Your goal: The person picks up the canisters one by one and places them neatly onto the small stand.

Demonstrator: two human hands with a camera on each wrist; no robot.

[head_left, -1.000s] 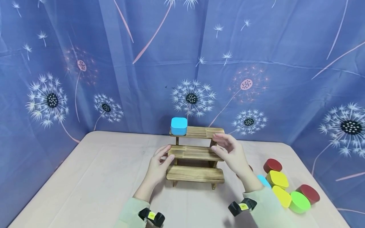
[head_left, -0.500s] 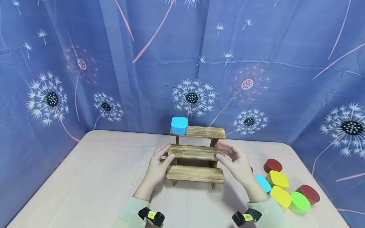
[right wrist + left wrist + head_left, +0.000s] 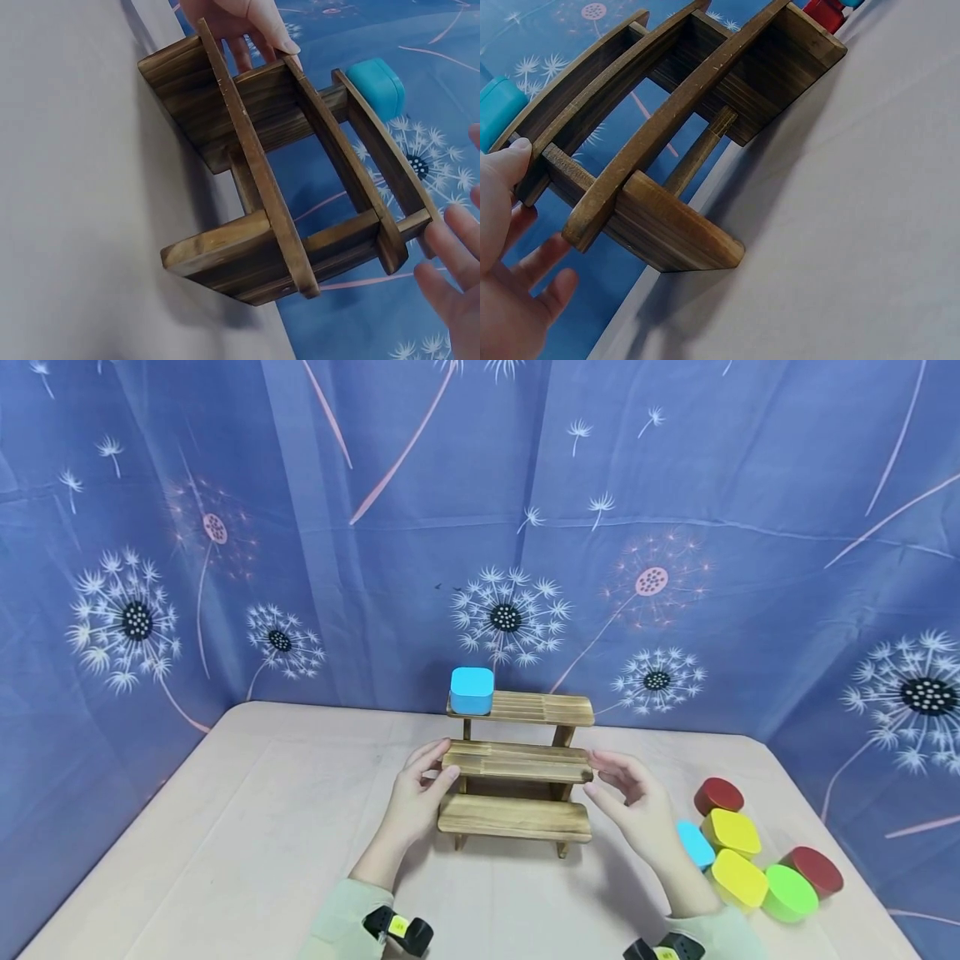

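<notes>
A three-tier wooden display stand (image 3: 517, 818) stands on the table, and a light-blue rounded square block (image 3: 472, 692) sits at the left end of its top shelf. My left hand (image 3: 412, 789) holds the left end of the middle shelf, thumb at the front and index finger toward the back. In the left wrist view, that hand's thumb (image 3: 514, 157) lies on the shelf end while other fingers spread loosely below. At the right end of the middle shelf is my right hand (image 3: 637, 806), its fingers loosely bent and nothing held. The right wrist view shows its fingers (image 3: 454, 244) beside the stand.
Right of my right arm lie several blocks: a red round one (image 3: 718, 797), two yellow ones (image 3: 732, 832), a blue one (image 3: 695, 845), a green round one (image 3: 790, 893) and a dark red one (image 3: 813, 870). A blue dandelion-print curtain (image 3: 375, 610) hangs behind the table (image 3: 247, 827).
My right hand has moved right and down, from near the stand's upper right side to the right end of the middle shelf. The left hand, the stand and the blue block have stayed put.
</notes>
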